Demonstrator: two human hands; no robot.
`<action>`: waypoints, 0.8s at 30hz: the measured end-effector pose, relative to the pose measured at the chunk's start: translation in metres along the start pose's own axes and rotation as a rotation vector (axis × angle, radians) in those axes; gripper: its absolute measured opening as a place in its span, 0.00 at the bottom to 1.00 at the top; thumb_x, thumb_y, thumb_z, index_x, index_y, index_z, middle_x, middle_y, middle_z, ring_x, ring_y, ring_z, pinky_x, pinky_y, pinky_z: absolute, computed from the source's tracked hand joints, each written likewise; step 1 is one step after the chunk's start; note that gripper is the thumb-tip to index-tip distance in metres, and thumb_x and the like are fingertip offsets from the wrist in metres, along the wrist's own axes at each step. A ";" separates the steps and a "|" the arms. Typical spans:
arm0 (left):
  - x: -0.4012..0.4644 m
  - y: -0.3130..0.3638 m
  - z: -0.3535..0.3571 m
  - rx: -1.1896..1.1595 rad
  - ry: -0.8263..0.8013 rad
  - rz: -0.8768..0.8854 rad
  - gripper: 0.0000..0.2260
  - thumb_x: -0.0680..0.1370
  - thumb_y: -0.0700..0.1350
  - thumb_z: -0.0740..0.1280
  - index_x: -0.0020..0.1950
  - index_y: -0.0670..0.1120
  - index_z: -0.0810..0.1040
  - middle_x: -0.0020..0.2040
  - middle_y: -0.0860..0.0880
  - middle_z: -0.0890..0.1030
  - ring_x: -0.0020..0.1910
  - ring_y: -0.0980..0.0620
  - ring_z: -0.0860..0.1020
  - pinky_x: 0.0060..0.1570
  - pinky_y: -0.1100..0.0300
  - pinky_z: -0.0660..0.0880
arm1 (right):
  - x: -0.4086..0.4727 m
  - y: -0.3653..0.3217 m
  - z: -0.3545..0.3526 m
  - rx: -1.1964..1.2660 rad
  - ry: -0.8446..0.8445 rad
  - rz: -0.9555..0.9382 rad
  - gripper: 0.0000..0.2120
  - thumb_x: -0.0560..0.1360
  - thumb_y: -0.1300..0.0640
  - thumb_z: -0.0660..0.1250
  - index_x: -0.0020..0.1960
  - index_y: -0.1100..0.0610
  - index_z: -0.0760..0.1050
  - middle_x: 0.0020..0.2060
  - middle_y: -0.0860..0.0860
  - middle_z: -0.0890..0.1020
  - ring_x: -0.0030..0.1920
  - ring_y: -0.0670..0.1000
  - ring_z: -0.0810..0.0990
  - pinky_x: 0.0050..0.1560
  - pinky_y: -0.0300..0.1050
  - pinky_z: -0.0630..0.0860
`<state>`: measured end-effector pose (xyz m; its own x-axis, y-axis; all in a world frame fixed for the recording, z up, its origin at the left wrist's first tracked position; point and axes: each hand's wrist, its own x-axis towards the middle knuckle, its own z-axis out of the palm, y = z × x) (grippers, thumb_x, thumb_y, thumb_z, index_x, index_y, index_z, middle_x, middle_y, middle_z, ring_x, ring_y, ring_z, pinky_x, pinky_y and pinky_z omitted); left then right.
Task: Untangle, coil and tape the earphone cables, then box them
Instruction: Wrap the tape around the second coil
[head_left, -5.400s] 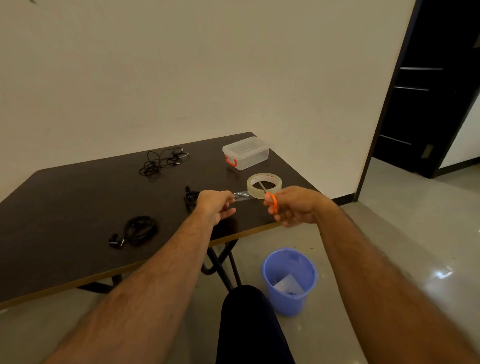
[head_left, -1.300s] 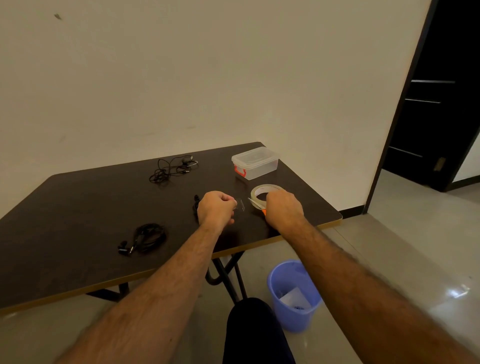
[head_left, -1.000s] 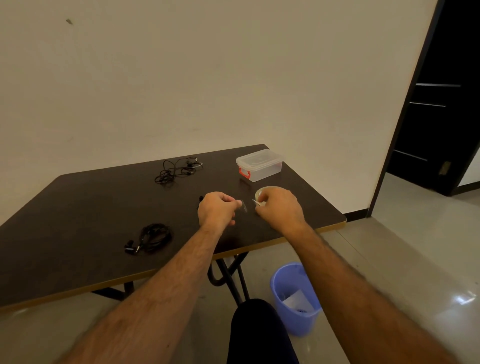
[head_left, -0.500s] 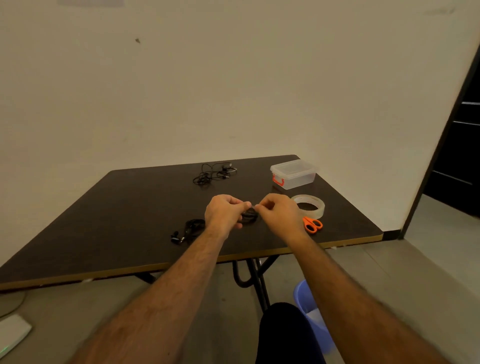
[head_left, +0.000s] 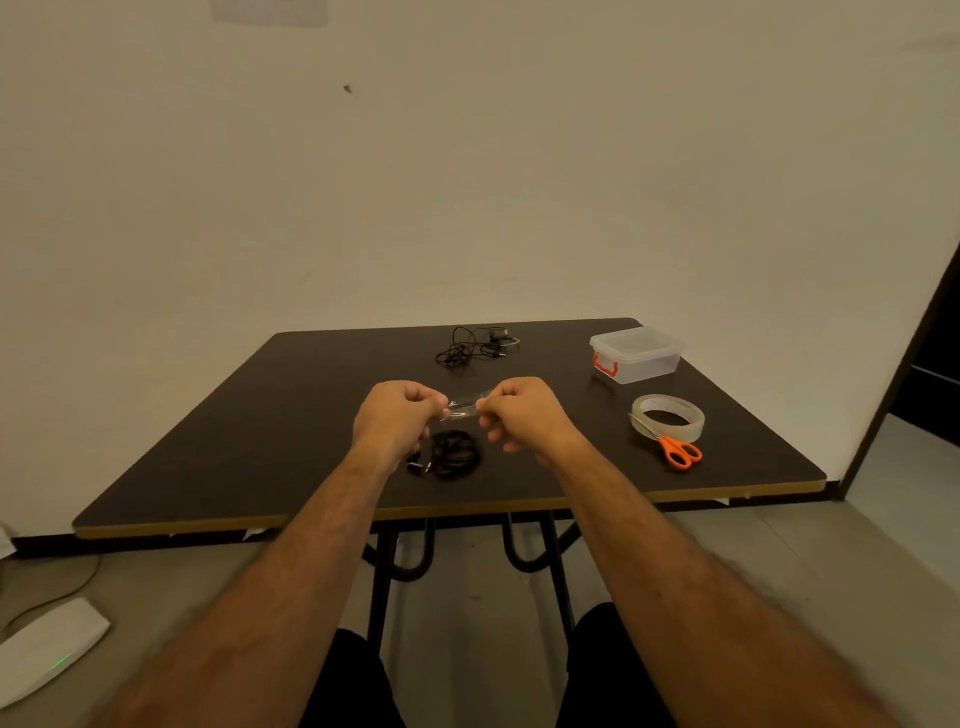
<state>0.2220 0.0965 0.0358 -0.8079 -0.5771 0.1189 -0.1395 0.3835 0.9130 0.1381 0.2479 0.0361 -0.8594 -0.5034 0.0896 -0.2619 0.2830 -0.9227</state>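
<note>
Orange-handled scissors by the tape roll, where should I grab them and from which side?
Take the orange-handled scissors by the two handle loops, coming from the near table edge. The loops point toward you and lie clear, while the blades run up against the clear tape roll.

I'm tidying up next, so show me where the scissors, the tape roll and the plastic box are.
scissors (head_left: 681, 453): head view, on the orange handles.
tape roll (head_left: 668, 427): head view, on its near outer wall.
plastic box (head_left: 642, 364): head view, on the clear front wall below the lid.
</note>
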 end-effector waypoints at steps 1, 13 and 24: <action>0.001 -0.003 0.000 -0.016 0.016 0.005 0.03 0.78 0.46 0.69 0.47 0.50 0.83 0.44 0.47 0.84 0.36 0.54 0.76 0.34 0.60 0.74 | 0.001 0.002 0.004 0.009 0.012 -0.007 0.07 0.78 0.56 0.67 0.43 0.56 0.79 0.38 0.52 0.84 0.34 0.47 0.80 0.33 0.40 0.76; 0.004 -0.032 0.006 0.563 -0.039 0.236 0.10 0.79 0.48 0.69 0.61 0.52 0.81 0.55 0.53 0.82 0.52 0.56 0.78 0.51 0.58 0.76 | 0.005 0.059 0.005 0.233 0.299 0.051 0.06 0.80 0.56 0.64 0.49 0.56 0.77 0.41 0.53 0.82 0.37 0.47 0.80 0.36 0.40 0.78; 0.017 -0.044 0.013 1.139 -0.323 0.383 0.23 0.78 0.55 0.68 0.73 0.57 0.70 0.62 0.49 0.69 0.57 0.51 0.71 0.55 0.55 0.73 | 0.005 0.083 0.011 0.198 0.312 0.066 0.07 0.80 0.55 0.64 0.48 0.56 0.78 0.40 0.53 0.83 0.36 0.47 0.80 0.38 0.39 0.79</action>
<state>0.2071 0.0793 -0.0079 -0.9875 -0.1483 0.0536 -0.1503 0.9879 -0.0368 0.1170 0.2600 -0.0447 -0.9720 -0.2078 0.1093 -0.1379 0.1283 -0.9821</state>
